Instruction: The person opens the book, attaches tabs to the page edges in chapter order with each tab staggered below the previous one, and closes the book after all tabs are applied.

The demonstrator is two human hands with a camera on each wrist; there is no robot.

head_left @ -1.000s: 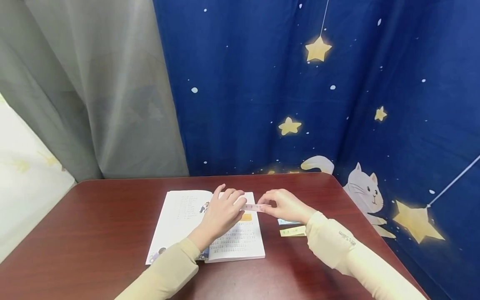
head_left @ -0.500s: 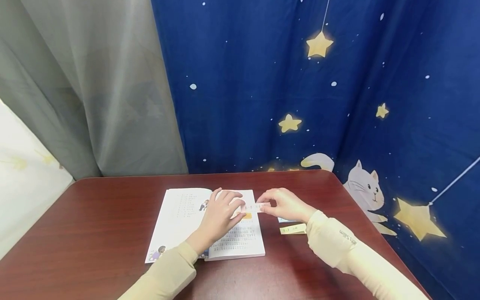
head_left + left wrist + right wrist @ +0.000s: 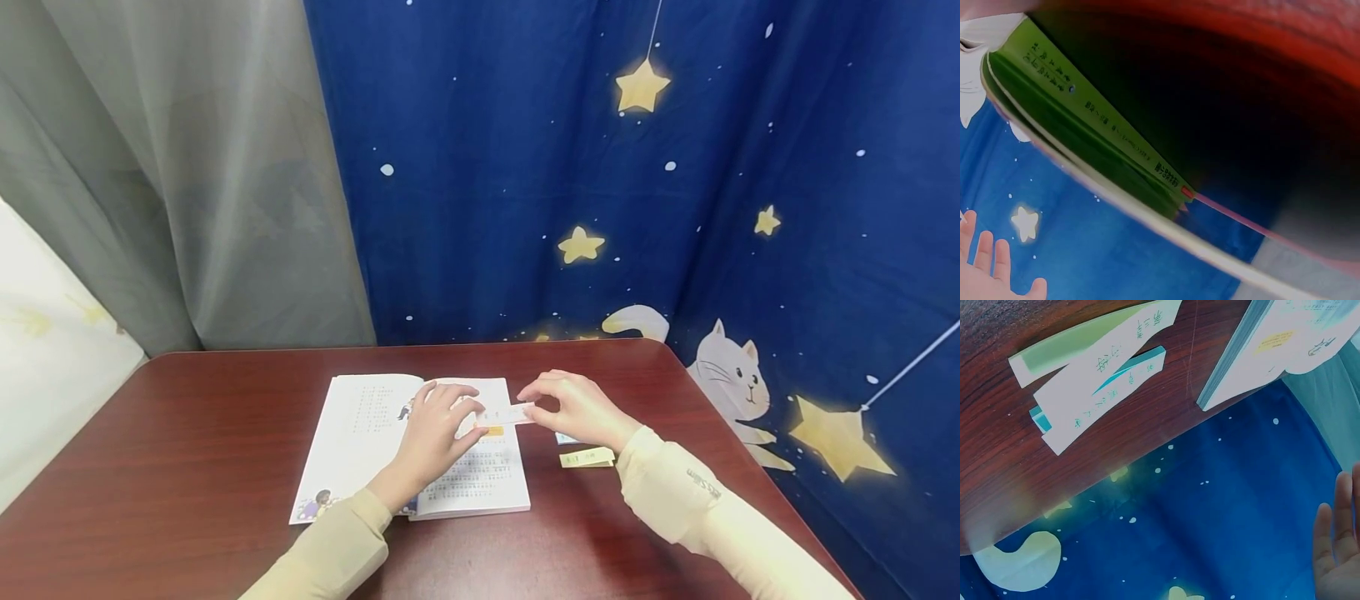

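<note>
A pale pink paper strip with small writing stretches between the two hands over the right page of an open book. Thumb and index finger of the right hand pinch its right end, just past the page edge. The left hand reaches across the book's middle, its thumb and index finger at the strip's left end, one along each long edge. Green printed part of the book fills the left wrist view's upper left. A hand's fingers show at the right wrist view's lower right.
Right of the book lie a yellow-green paper strip and a blue one, partly behind the right hand. A pale handwritten strip shows among them. The brown table ends at a blue star curtain and a grey one.
The left thumb and index finger have spread apart, showing more of the strip's left end. The strip has shifted slightly left with both hands, and its face is more visible.
</note>
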